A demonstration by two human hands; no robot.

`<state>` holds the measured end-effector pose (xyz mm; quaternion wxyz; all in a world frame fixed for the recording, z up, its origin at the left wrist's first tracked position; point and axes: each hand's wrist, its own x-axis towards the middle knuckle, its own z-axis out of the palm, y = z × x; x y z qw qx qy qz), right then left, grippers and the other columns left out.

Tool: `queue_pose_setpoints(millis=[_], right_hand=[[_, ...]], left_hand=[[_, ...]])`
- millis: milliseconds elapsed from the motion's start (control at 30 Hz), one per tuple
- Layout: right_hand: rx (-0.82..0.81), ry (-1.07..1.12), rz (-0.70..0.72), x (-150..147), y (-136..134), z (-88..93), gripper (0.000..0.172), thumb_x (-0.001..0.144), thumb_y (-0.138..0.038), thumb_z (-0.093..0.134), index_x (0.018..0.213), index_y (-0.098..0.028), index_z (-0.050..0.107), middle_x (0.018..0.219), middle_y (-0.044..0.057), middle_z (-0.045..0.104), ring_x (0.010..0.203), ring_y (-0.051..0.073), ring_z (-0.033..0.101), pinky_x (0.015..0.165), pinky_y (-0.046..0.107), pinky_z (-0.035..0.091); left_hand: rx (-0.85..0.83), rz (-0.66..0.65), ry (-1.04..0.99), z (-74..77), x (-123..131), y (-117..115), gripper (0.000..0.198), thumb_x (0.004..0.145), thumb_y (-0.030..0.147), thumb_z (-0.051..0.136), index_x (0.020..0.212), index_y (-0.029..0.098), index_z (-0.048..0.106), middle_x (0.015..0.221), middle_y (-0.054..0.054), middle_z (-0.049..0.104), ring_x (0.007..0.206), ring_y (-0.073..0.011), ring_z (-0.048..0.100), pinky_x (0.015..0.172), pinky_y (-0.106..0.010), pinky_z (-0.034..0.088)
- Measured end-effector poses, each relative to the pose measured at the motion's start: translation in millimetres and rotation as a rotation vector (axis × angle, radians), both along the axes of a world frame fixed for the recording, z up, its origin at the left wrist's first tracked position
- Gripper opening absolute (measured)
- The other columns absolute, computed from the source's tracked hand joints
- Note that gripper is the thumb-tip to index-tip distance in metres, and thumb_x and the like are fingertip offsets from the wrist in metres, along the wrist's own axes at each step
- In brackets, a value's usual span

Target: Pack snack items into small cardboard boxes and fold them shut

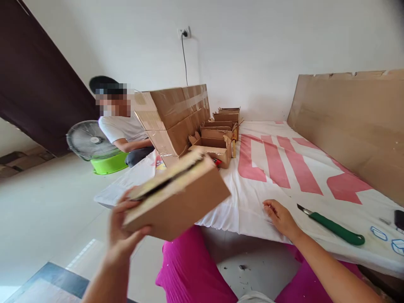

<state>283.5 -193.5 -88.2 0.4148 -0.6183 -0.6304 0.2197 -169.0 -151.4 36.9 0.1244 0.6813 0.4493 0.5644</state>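
The cloth (251, 210) is white, with broad pink-red shapes (277, 162) and blue outlines (378, 233). In front of this cloth, the box (186, 202) is brown with a dark line. On the cloth, the cutter (337, 228) is mainly green. Near it, the trousers (186, 269) are magenta.

The room was bright with soft, daylight-like light, its source out of view. The wall (252, 50) was pale and nearly even in tone, with a faint shadow right of the plug (184, 33); the curtain (38, 75) was very dark. Glare whitened the floor (34, 202) at lower left, and a pale reflected streak crossed it. Under the table (249, 210) lay dimmer shade. Motion blur softened the box (179, 202) and the left hand (121, 227), while the knife (336, 227) was fairly crisp. Wide-angle distortion stretched the edges, the top right corner was darkened, and pixelation covered a face (112, 99).
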Motion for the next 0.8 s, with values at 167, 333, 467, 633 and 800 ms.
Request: queue_pose_setpoints(millis=[167,333,467,633,800], right_hand=[[0.191,0.486,-0.077,12.3,-4.0,-1.9,0.063,0.087,-0.072,0.036,0.127,-0.026,0.051,0.127,0.008,0.061,0.109,0.025,0.060,0.089,0.039,0.051],[0.149,0.773,-0.182,20.3,-2.1,7.4,0.072,0.083,-0.080,0.026,0.117,-0.026,0.061,0.107,0.005,0.072,0.107,0.028,0.065,0.087,0.044,0.055],[0.102,0.817,-0.212,22.8,2.3,9.1,0.077,0.077,-0.084,0.025,0.110,-0.028,0.066,0.090,0.005,0.075,0.096,0.029,0.069,0.078,0.044,0.057],[0.126,0.767,-0.284,21.0,2.5,1.8,0.072,0.077,-0.081,0.031,0.107,-0.027,0.067,0.082,0.005,0.074,0.095,0.031,0.067,0.082,0.046,0.055],[0.102,0.543,-0.329,36.0,-5.5,-4.1,0.056,0.082,-0.067,0.039,0.112,-0.028,0.065,0.090,0.006,0.073,0.105,0.032,0.063,0.085,0.046,0.052]], left_hand=[[-0.136,-0.653,0.206,-40.1,116.0,24.1,0.054,0.076,0.057,0.068,0.116,0.030,0.044,0.153,-0.010,0.026,0.144,-0.0329,0.029,0.112,-0.054,0.032],[-0.166,-0.830,0.298,-49.0,176.1,48.3,0.095,0.076,0.038,0.072,0.148,0.033,0.010,0.158,-0.014,0.010,0.146,-0.0308,0.021,0.114,-0.053,0.030],[-0.216,-0.813,0.536,-24.9,182.1,57.8,0.073,0.070,0.031,0.078,0.135,0.030,0.045,0.156,-0.011,0.013,0.145,-0.0347,0.020,0.116,-0.053,0.027],[-0.236,-0.803,0.575,-14.1,181.9,64.6,0.072,0.065,0.032,0.082,0.130,0.026,0.052,0.153,-0.013,0.019,0.145,-0.0346,0.023,0.115,-0.051,0.031],[-0.214,-0.818,0.539,-18.1,182.0,69.9,0.074,0.063,0.034,0.084,0.131,0.029,0.052,0.152,-0.011,0.023,0.141,-0.0343,0.031,0.112,-0.052,0.036]])
